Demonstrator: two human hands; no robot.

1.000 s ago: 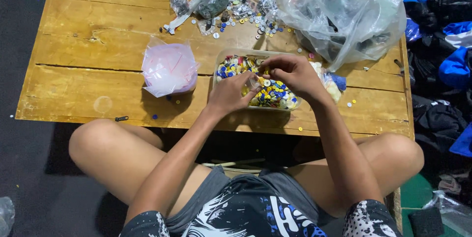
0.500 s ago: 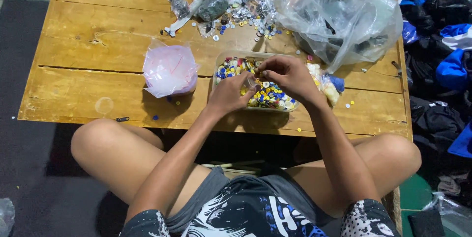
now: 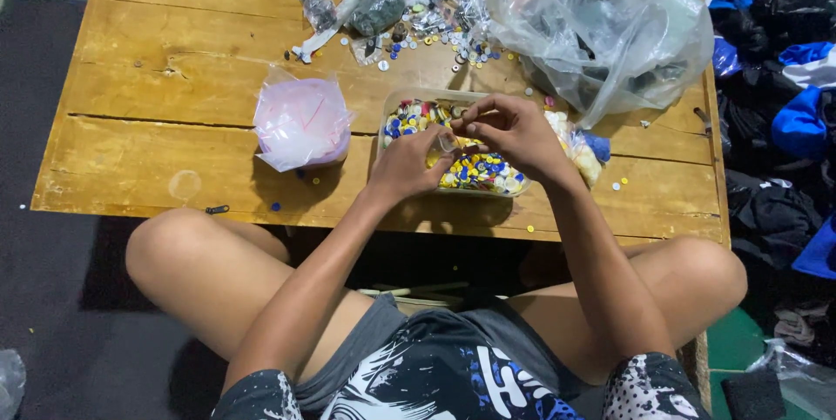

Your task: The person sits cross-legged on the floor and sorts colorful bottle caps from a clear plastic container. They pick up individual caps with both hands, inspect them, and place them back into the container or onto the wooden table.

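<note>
Where hands [image 3: 461, 146] meet: clear tub [image 3: 409, 100], glossy round buttons [image 3: 483, 172]

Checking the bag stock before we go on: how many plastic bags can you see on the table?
3 clear ones: a pink-tinted bag left of the tray of buttons, a big crumpled bag at the back right, and a small dark-filled bag at the back. More small ones may be hidden in the clutter.

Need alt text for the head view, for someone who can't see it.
Both hands, left hand and right hand, meet over a clear tray of colourful buttons on a wooden table, pinching something small. A pink bag sits left.
</note>
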